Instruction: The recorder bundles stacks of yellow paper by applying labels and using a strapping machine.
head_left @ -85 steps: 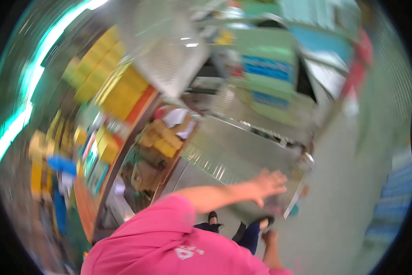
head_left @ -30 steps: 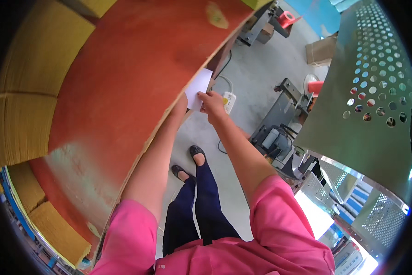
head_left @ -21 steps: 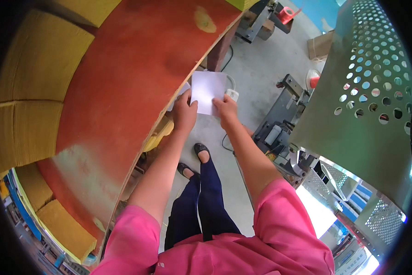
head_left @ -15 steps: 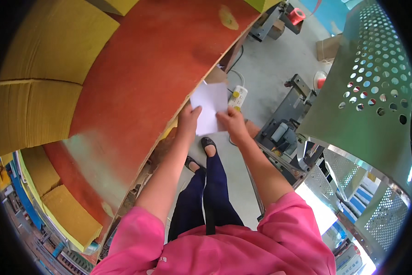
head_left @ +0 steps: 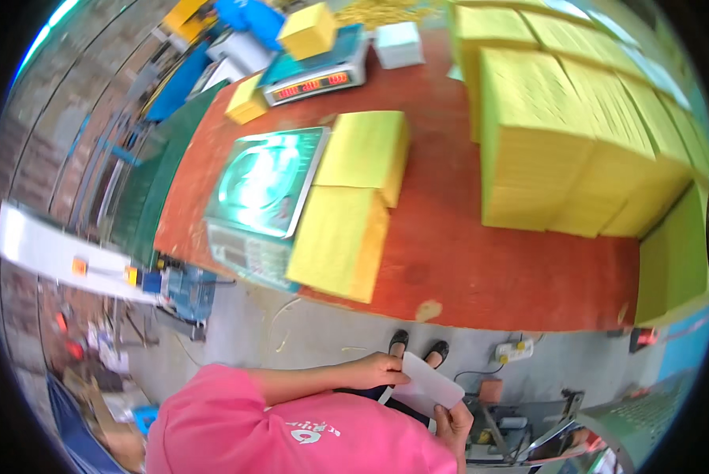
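Note:
Between both my hands, low in front of my body, is a white sheet of paper [head_left: 429, 385], or perhaps a thin stack; I cannot tell which. My left hand [head_left: 383, 370] pinches it at the upper left edge, thumb and fingers closed. At the lower right corner my right hand [head_left: 454, 425] grips it the same way. The paper is tilted and stays apart from the red-brown table [head_left: 465, 276]. Nearest on that table stand two yellow paper stacks [head_left: 343, 237] beside a scale with a shiny metal plate [head_left: 269, 186].
A second scale [head_left: 319, 79] bears a yellow block [head_left: 307, 31], with a white paper stack [head_left: 399, 45] beside it. Tall yellow paper stacks [head_left: 536, 142] fill the table's right side. Below the table edge lie a power strip [head_left: 514, 350] and, farther right, a perforated green metal guard [head_left: 647, 415].
My view has swung left, so the scales and yellow stacks now show across the table. Both hands keep hold of the white paper, now closer to my body and tilted.

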The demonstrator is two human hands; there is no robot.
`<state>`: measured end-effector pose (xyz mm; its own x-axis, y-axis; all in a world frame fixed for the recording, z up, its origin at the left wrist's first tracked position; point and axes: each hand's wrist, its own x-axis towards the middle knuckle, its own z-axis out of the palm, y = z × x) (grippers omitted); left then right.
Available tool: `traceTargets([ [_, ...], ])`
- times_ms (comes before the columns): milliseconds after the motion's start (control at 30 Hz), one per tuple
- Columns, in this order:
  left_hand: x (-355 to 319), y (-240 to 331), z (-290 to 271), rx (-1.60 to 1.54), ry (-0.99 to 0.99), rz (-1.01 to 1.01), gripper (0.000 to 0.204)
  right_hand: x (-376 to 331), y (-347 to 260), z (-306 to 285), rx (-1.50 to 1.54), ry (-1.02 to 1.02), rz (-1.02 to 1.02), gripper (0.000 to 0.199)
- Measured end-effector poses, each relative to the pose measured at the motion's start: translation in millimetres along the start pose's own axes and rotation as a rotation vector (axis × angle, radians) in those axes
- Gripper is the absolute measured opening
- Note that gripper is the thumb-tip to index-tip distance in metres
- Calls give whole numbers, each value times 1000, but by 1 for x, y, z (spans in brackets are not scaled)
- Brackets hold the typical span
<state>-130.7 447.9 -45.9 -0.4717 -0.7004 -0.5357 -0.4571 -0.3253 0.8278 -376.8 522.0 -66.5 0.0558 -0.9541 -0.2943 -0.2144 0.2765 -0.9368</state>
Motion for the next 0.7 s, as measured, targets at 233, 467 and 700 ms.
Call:
traceTargets([
  [233,-127,69,-82,-367,572,106,27,82,-189,57,-208,-302,-445,29],
  [467,-176,56,-236,-481,1023,292,48,156,-288,229,-59,-287,-532,44],
  [700,-145,4,-339,-378,1027,344,57,212,-286,312,-105,-72,-416,22],
])
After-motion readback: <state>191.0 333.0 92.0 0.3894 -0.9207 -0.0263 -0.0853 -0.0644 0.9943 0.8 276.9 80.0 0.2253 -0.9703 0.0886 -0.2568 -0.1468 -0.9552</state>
